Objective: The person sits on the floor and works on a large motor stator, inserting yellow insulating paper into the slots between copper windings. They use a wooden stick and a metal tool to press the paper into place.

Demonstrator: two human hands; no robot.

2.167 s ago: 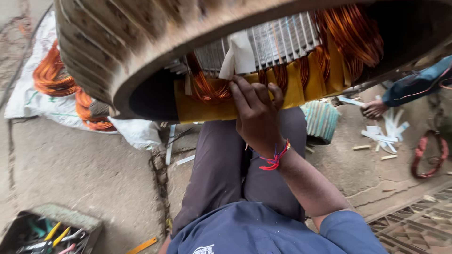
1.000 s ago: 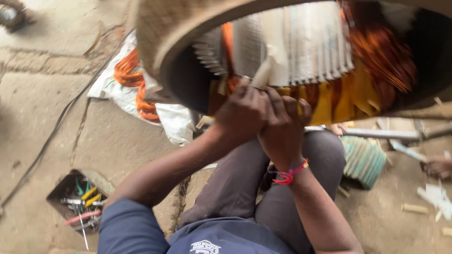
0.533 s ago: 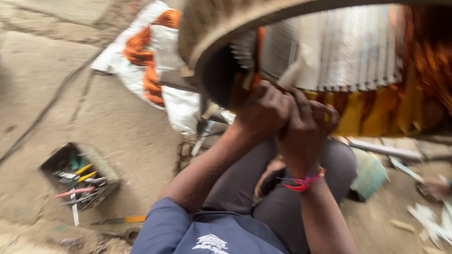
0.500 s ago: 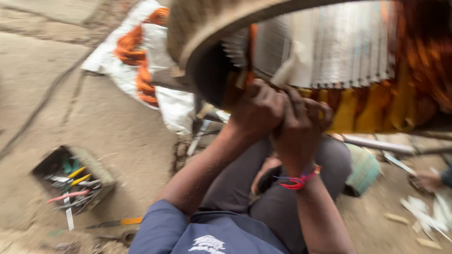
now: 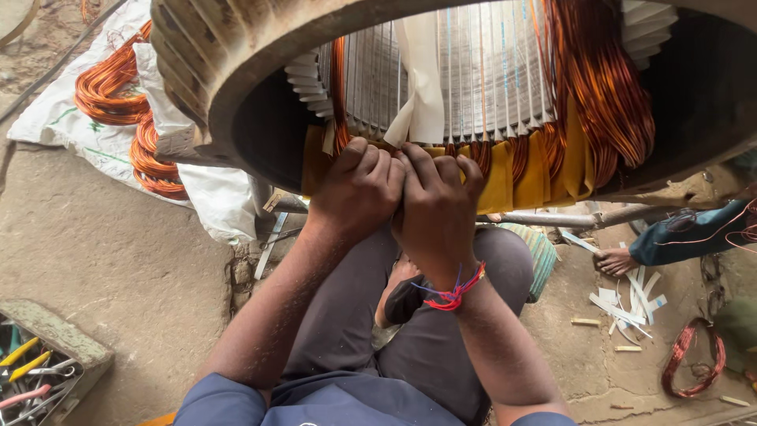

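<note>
Across the top of the view, from ten to two o'clock, the big round rusty iron motor stator housing lies on its side, its slotted grey core lined with yellow insulation sheet and bundles of copper winding wire. At its lower rim, near the centre, the left hand and the right hand press side by side, knuckles up, forearms rising from six o'clock. Both sets of fingers are curled tight over the rim's yellow sheet and wire; what each grips underneath I cannot tell. A white paper strip stands just above them. A red and blue thread wristband circles the right wrist. At three o'clock another person's hand rests on the ground
</note>
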